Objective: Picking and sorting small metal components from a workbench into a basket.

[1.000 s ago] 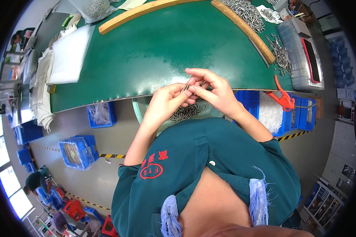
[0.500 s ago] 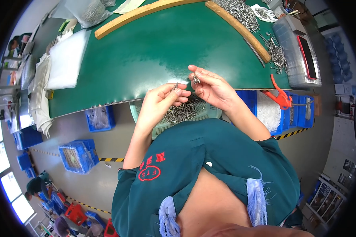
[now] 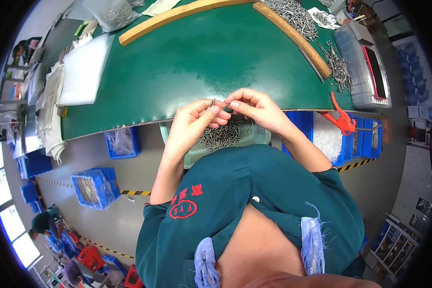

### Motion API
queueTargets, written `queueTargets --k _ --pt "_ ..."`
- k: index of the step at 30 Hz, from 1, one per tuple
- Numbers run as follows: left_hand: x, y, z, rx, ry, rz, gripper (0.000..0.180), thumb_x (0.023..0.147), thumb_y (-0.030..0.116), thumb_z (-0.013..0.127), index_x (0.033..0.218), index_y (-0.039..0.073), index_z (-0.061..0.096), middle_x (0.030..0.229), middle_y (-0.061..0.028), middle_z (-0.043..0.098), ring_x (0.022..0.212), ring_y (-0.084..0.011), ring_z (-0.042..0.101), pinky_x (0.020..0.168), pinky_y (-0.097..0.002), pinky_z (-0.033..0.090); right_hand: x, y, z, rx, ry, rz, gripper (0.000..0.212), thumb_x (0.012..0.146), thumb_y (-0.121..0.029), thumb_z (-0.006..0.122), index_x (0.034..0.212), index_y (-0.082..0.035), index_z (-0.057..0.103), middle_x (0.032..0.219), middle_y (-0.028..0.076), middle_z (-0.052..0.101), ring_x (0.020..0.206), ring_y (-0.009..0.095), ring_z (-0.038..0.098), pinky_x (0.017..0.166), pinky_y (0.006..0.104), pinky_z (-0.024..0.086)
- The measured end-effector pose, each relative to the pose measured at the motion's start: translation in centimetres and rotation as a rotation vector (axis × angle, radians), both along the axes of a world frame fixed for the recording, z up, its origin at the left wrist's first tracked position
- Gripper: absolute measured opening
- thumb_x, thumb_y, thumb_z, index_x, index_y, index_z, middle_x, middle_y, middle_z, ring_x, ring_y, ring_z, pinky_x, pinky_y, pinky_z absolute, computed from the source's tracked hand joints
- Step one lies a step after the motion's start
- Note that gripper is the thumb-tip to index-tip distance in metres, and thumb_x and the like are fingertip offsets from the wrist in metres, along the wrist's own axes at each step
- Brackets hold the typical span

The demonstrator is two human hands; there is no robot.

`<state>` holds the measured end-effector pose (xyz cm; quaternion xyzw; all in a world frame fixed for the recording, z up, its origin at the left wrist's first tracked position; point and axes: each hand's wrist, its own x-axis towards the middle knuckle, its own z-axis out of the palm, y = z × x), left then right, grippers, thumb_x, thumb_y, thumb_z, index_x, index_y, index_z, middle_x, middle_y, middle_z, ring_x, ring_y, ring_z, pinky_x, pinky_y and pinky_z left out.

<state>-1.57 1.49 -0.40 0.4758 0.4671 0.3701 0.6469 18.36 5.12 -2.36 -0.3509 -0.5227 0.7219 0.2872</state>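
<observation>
My left hand [image 3: 196, 119] is closed, pinching a small screw-like metal part [image 3: 211, 102] upright between thumb and forefinger. Close beside it, over the table's front edge, my right hand [image 3: 258, 111] has its thumb and fingers pressed together, the tips almost meeting the left fingertips. Whatever lies inside the right hand is hidden now. Below both hands, a pale green basket [image 3: 195, 160] holds a heap of small metal screws [image 3: 221, 136], partly covered by the hands.
Wooden strips [image 3: 177, 17] border the green table [image 3: 173, 62]. More metal parts [image 3: 293, 18] lie beyond the right strip. A phone [image 3: 375, 72] rests on a clear box. Orange-handled pliers [image 3: 343, 120] sit at the right edge above blue bins [image 3: 365, 139]. White sheets [image 3: 85, 72] lie left.
My right hand has tilted down and left toward the left fingertips. The small metal parts visible in its fingers before are now hidden. My left hand stays nearly still.
</observation>
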Motion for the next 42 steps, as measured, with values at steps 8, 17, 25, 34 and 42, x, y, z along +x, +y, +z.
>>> queueTargets --k 8,17,25,34,42 --pt "0.7 -0.1 -1.2 -0.057 0.065 -0.115 0.026 0.094 0.012 0.047 0.111 -0.005 0.056 0.092 -0.0105 0.066 0.079 -0.0115 0.062 0.071 -0.0224 0.049 -0.6 1.0 1.1 0.553 -0.308 0.001 0.013 0.084 -0.015 0.063 0.091 -0.004 0.064 0.084 0.0 0.06 0.077 0.007 0.055 0.066 0.0235 0.044" --pt "-0.2 -0.5 -1.6 -0.092 0.113 -0.104 0.031 0.094 0.012 0.046 0.119 -0.006 0.051 0.095 -0.0106 0.066 0.08 -0.0112 0.062 0.073 -0.0222 0.049 8.8 16.1 2.3 0.926 -0.943 -0.72 0.028 0.084 -0.034 0.056 0.098 -0.012 0.066 0.088 0.01 0.067 0.085 0.027 0.064 0.073 0.0351 0.05" --pt "-0.1 -0.5 -1.8 -0.044 0.016 -0.085 0.028 0.094 0.011 0.045 0.115 -0.006 0.053 0.096 -0.0116 0.065 0.082 -0.0128 0.062 0.073 -0.0233 0.049 7.9 16.2 4.4 0.884 -0.442 -0.464 0.034 0.088 -0.034 0.054 0.108 -0.008 0.062 0.089 0.003 0.067 0.078 0.012 0.062 0.067 0.0268 0.048" --pt "0.3 -0.4 -0.6 0.016 0.006 -0.055 0.024 0.094 0.013 0.046 0.108 -0.003 0.056 0.096 -0.0116 0.065 0.082 -0.0138 0.063 0.073 -0.0239 0.05 -0.4 2.2 3.6 0.664 -0.334 0.102 0.016 0.086 -0.018 0.06 0.092 -0.003 0.064 0.083 0.003 0.06 0.075 0.011 0.057 0.066 0.0239 0.044" --pt "0.8 -1.4 0.2 0.164 0.533 -0.058 0.023 0.089 0.012 0.054 0.105 -0.003 0.059 0.089 -0.0101 0.068 0.08 -0.0134 0.064 0.073 -0.0251 0.05 -1.5 0.3 2.1 0.57 -0.4 0.076 0.014 0.084 -0.018 0.063 0.086 -0.003 0.062 0.076 0.0 0.059 0.068 0.008 0.056 0.059 0.0229 0.044"
